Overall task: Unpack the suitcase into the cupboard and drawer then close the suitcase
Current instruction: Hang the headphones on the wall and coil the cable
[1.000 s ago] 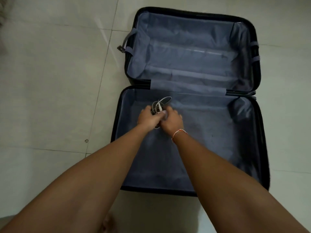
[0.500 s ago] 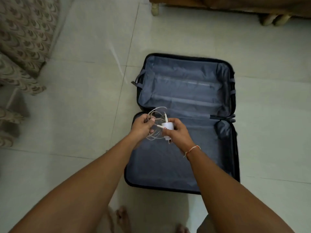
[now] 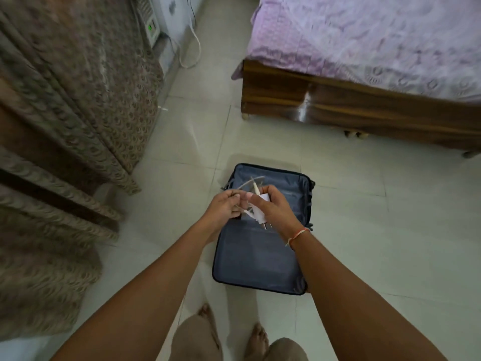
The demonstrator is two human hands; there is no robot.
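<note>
— Which step is in hand?

— Carrying out what looks like the last item. The right hand (image 3: pixel 273 207) has its fingers wrapped round a white charger plug (image 3: pixel 260 211), prongs pointing down toward the person. The left hand (image 3: pixel 223 208) pinches the thin white cable (image 3: pixel 247 183), which loops up between the two hands. Both are held up in the air above the suitcase (image 3: pixel 260 256), not resting in it.

— And the suitcase itself?

— Lying open on the tiled floor (image 3: pixel 364 230) in front of the person's bare feet, near the wooden bed (image 3: pixel 364 105). The grey lining of the nearer half shows nothing on it. The hands cover the hinge and part of the far half, so I can't rule out something small left there.

— Where does the charger go?

— Into the cupboard or the drawer, by the task. Neither is plainly visible. Patterned curtains (image 3: pixel 65 113) hang on the left, and whatever is behind them is hidden.

— So what does the next move need?

— I'd gather the loose cable into a tidy coil first, since a trailing loop could snag on something. Then turn toward the storage, set plug and cable down together, and come back to fold the far half over and zip it.
</note>
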